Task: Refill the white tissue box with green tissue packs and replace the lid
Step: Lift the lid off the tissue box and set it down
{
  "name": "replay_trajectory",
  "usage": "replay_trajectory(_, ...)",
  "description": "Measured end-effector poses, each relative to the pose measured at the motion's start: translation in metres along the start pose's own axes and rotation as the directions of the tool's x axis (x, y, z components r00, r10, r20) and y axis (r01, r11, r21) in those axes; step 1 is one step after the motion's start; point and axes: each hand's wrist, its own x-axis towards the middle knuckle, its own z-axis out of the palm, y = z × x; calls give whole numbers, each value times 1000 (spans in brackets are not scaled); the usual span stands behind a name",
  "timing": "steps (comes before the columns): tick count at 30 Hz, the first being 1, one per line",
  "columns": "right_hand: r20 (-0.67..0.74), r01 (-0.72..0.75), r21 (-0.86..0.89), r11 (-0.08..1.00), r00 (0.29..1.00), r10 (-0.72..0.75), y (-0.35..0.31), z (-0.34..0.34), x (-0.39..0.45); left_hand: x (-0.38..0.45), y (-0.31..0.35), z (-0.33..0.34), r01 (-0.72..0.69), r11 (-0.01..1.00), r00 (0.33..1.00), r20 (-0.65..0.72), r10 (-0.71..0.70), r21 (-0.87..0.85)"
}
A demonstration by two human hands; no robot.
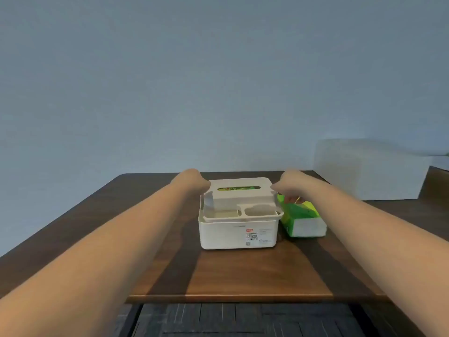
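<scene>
Fingertips hidden behind lid (240,190); hands' grip unclear.

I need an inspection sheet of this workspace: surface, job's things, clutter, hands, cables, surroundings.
Surface: brown wooden table, bare in front of the box.
Job's things: white tissue box; its lid on top, seemingly not fully seated, green showing through the slot; one green tissue pack lying at the box's right side.
Clutter: nothing seen.
Hands: left hand and right hand at the lid's two ends; grip blurred.
Cables: nothing seen.
Surroundings: plain wall; pale block at right; dark floor.
</scene>
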Motion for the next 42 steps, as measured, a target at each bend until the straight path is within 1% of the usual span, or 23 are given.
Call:
replay_trajectory(2, 9, -21, 24, 999, 1000, 21, 0, 4, -1, -3, -4, 4, 23, 999, 999, 35, -22, -28)
replay_trajectory(4, -4, -33, 7, 999, 999, 33, -3, 10, -3, -6, -6, 9, 45, 996, 996, 82, -38, -79)
replay_trajectory(8, -72, -56, -5, 998, 996, 56, -7, 16, -1, -6, -7, 12, 70, 990, 994, 87, -60, -123)
replay_trajectory(10, -96, -70, 23, 997, 993, 72, -7, 14, -1, -5, -9, 12, 91, 979, 994, 75, -78, -183)
replay_trajectory(14, -148, -46, 147, 988, 987, 68, -17, 7, 0, -2, -12, 1, 91, 924, 995, -12, -103, -371)
replay_trajectory(16, -182, -3, 175, 985, 983, 35, -29, 3, -1, 2, -17, -12, 59, 908, 990, -89, -105, -416)
replay_trajectory(20, -201, 89, 205, 975, 978, -47, -66, 2, 1, 12, -42, -40, 34, 914, 974, -192, -121, -403)
replay_trajectory(23, -203, 154, 200, 968, 973, -113, -101, 12, 6, 15, -75, -54, 74, 922, 960, -223, -169, -380)
replay_trajectory(26, -151, 213, 164, 963, 970, -189, -138, 31, 8, 12, -114, -58, 154, 915, 944, -218, -248, -374)
replay_trajectory(30, 17, 256, -47, 966, 967, -255, -178, 64, 7, 8, -163, -55, 253, 899, 924, -187, -335, -357)
replay_trajectory(34, 134, 294, -184, 938, 953, -272, -200, 93, 8, 6, -195, -46, 332, 888, 907, -152, -393, -319)
replay_trajectory(38, 264, 324, -343, 882, 934, -241, -211, 113, 13, 12, -217, -32, 363, 889, 895, -160, -415, -278)
replay_trajectory(42, 312, 309, -435, 846, 933, -181, -214, 135, 28, 19, -224, -18, 388, 888, 891, -147, -429, -246)
